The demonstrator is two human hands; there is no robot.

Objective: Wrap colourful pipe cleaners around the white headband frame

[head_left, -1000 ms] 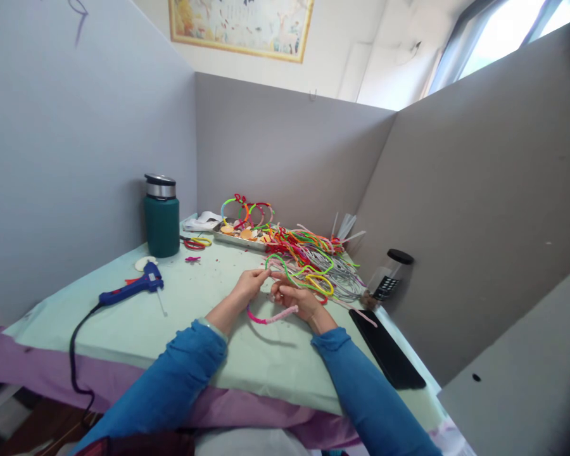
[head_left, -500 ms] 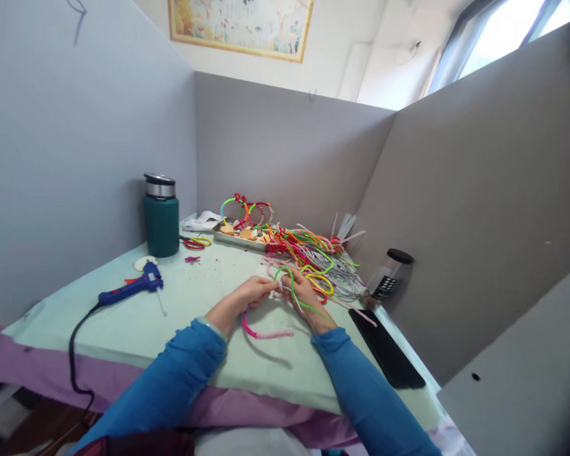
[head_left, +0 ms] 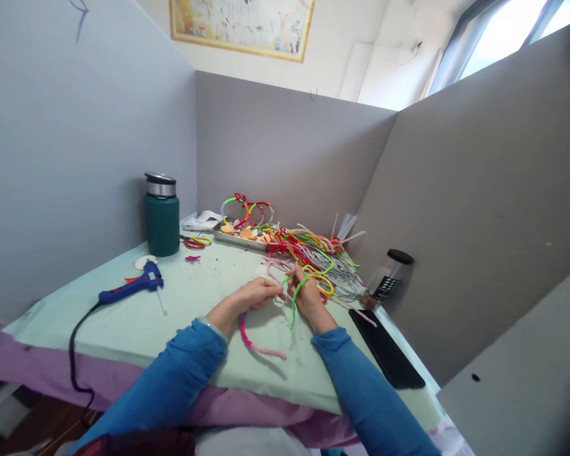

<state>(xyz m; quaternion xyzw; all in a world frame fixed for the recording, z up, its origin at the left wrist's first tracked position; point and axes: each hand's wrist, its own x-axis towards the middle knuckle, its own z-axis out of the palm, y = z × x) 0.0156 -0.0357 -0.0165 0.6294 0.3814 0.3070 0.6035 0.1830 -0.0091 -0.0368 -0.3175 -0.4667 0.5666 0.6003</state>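
Observation:
My left hand point(head_left: 256, 294) is closed in a pinch on a curved piece wrapped in pink and purple pipe cleaner point(head_left: 247, 340), whose pale pink end hangs below toward me. Close on its right, my right hand point(head_left: 308, 296) pinches a green pipe cleaner point(head_left: 294, 306). The green strand loops over the fingers and dangles between the hands. A thin white strand point(head_left: 298, 320) hangs alongside it. Where the strands meet at the fingertips is too small to make out.
A heap of coloured pipe cleaners point(head_left: 313, 244) lies beyond my hands, beside a metal tray point(head_left: 240, 241). On the left are a blue glue gun point(head_left: 130, 288), a green bottle point(head_left: 162, 225) and scissors point(head_left: 196, 242). A black phone-like slab point(head_left: 387, 348) and a clear jar point(head_left: 389, 278) are at right.
The green strand's loop has swung down, and its free end now hangs between my hands instead of across my right wrist. The pink end has dipped slightly lower.

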